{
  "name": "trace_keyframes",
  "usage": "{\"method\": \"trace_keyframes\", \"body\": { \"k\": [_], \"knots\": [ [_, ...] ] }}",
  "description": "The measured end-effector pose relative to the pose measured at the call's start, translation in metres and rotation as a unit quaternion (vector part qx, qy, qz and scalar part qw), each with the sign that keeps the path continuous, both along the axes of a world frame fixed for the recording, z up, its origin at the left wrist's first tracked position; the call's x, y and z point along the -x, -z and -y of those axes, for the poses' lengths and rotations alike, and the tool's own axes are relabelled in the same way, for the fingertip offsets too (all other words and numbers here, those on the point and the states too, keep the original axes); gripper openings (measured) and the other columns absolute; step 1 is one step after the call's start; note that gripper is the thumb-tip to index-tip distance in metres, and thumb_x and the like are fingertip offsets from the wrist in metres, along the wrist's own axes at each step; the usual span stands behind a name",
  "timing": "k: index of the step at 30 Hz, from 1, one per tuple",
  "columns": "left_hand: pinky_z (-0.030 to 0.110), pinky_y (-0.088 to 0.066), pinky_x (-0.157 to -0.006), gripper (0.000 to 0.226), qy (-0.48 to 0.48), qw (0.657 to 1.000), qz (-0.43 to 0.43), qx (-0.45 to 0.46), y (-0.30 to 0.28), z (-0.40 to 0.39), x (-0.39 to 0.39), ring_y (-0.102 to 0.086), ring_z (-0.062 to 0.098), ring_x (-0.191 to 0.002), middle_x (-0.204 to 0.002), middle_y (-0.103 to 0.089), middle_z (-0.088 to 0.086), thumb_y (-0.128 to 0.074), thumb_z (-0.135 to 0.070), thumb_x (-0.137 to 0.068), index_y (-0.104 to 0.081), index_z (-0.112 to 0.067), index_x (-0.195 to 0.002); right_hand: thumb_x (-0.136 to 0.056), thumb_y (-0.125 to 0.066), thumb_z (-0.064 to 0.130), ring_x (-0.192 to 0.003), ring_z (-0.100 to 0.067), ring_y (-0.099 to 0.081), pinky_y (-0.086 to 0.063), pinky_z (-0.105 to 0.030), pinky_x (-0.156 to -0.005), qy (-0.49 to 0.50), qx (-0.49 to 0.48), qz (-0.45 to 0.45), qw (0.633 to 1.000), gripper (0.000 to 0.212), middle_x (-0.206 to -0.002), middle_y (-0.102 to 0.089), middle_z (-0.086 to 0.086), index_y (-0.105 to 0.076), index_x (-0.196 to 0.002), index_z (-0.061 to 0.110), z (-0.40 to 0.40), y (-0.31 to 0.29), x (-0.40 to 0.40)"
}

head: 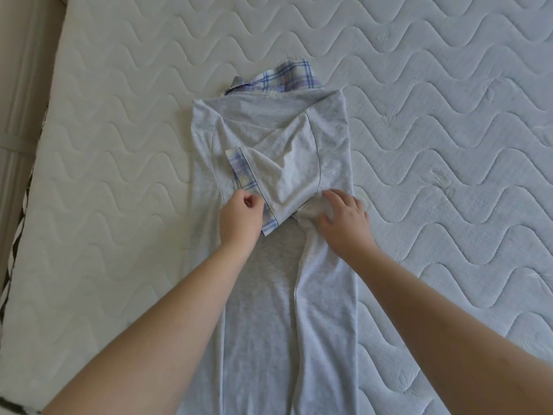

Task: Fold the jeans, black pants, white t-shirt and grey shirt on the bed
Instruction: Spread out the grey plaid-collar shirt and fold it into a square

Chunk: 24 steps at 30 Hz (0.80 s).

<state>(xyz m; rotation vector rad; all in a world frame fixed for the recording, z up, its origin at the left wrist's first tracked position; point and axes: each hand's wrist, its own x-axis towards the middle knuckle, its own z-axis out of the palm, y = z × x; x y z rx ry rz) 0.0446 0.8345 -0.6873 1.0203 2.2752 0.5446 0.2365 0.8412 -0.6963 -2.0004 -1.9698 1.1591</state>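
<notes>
The grey shirt (269,295) lies lengthwise down the middle of the bed (119,115), its blue-and-white plaid collar (287,79) at the far end. Both sides are folded inward, and a sleeve with a plaid cuff (244,172) lies across the chest. My left hand (241,218) has its fingers curled at the plaid cuff's lower edge and seems to pinch it. My right hand (342,218) rests on the folded right side of the shirt with its fingers spread and slightly bent. The jeans, black pants and white t-shirt are not in view.
The white quilted mattress stretches bare on both sides of the shirt. Its left edge (39,151) runs diagonally beside a beige bed frame or wall panel (21,85).
</notes>
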Motion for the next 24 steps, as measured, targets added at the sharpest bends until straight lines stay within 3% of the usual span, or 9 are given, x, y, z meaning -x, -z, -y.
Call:
{"method": "trace_keyframes", "body": {
  "k": [3, 5, 8, 11, 14, 17, 20, 24],
  "knots": [
    [0.016, -0.04, -0.062, 0.013, 0.1, 0.991, -0.036, -0.083, -0.009, -0.035, -0.011, -0.054, 0.013, -0.073, -0.081, -0.059, -0.002, -0.055, -0.027, -0.095, -0.057, -0.016, -0.088, -0.095, -0.05, 0.022, -0.138, -0.025, -0.028, -0.024, -0.04, -0.114, 0.048, -0.026, -0.019, 0.998, 0.054, -0.152, -0.033, 0.004, -0.037, -0.147, 0.022, -0.007, 0.003, -0.007],
    [0.022, -0.043, -0.078, 0.018, 0.182, 0.976, -0.068, -0.1, -0.009, -0.068, -0.019, -0.056, 0.017, -0.092, -0.101, -0.059, 0.002, -0.055, -0.03, -0.095, -0.059, -0.016, -0.106, -0.094, -0.052, 0.019, -0.135, -0.025, -0.032, -0.027, -0.038, -0.111, 0.083, -0.03, -0.042, 0.995, 0.059, -0.152, -0.032, 0.001, -0.032, -0.149, 0.021, -0.013, 0.006, -0.014],
    [0.035, -0.037, -0.099, 0.047, 0.299, 0.946, -0.116, -0.036, -0.003, -0.125, -0.031, -0.047, 0.026, -0.123, -0.135, -0.051, 0.008, -0.051, -0.039, -0.097, -0.047, -0.014, -0.136, -0.093, -0.051, 0.017, -0.134, -0.024, -0.035, -0.032, -0.039, -0.112, 0.135, 0.013, -0.086, 0.987, 0.064, -0.147, -0.036, -0.003, -0.025, -0.152, 0.019, -0.029, 0.011, -0.026],
    [0.041, -0.035, -0.106, 0.059, 0.355, 0.924, -0.14, 0.028, 0.002, -0.176, -0.046, -0.04, 0.03, -0.132, -0.146, -0.042, 0.009, -0.049, -0.046, -0.097, -0.036, -0.014, -0.145, -0.093, -0.052, 0.02, -0.12, -0.018, -0.049, -0.044, -0.04, -0.103, 0.173, 0.03, -0.121, 0.977, 0.053, -0.132, -0.047, 0.0, -0.039, -0.145, 0.019, -0.049, 0.015, -0.038],
    [0.04, -0.037, -0.107, 0.062, 0.369, 0.915, -0.147, 0.074, 0.009, -0.212, -0.059, -0.044, 0.03, -0.13, -0.145, -0.044, 0.01, -0.054, -0.049, -0.094, -0.041, -0.013, -0.142, -0.094, -0.054, 0.027, -0.098, -0.01, -0.058, -0.051, -0.028, -0.082, 0.198, 0.042, -0.141, 0.969, 0.044, -0.111, -0.058, 0.008, -0.048, -0.138, 0.022, -0.068, 0.02, -0.046],
    [0.035, -0.038, -0.104, 0.064, 0.367, 0.917, -0.111, 0.108, 0.015, -0.233, -0.067, -0.048, 0.031, -0.126, -0.142, -0.049, 0.012, -0.063, -0.047, -0.09, -0.044, -0.012, -0.14, -0.095, -0.055, 0.03, -0.087, 0.001, -0.057, -0.042, -0.013, -0.063, 0.197, 0.047, -0.165, 0.965, 0.043, -0.102, -0.061, 0.015, -0.048, -0.137, 0.023, -0.085, 0.022, -0.048],
    [0.028, -0.035, -0.093, 0.073, 0.411, 0.896, -0.079, 0.146, 0.015, -0.246, -0.072, -0.049, 0.031, -0.127, -0.143, -0.049, 0.011, -0.064, -0.055, -0.086, -0.044, -0.013, -0.143, -0.095, -0.055, 0.029, -0.097, -0.006, -0.059, -0.045, -0.016, -0.07, 0.19, 0.058, -0.188, 0.962, 0.045, -0.11, -0.062, 0.012, -0.047, -0.139, 0.022, -0.101, 0.023, -0.046],
    [0.027, -0.043, -0.09, 0.047, 0.44, 0.884, -0.027, 0.155, 0.01, -0.26, -0.078, -0.059, 0.024, -0.111, -0.117, -0.065, 0.001, -0.072, -0.043, -0.084, -0.062, -0.02, -0.124, -0.094, -0.059, 0.034, -0.102, -0.008, -0.061, -0.052, -0.029, -0.085, 0.192, 0.071, -0.219, 0.954, 0.046, -0.111, -0.063, 0.013, -0.049, -0.137, 0.023, -0.119, 0.025, -0.043]
  ]
}}
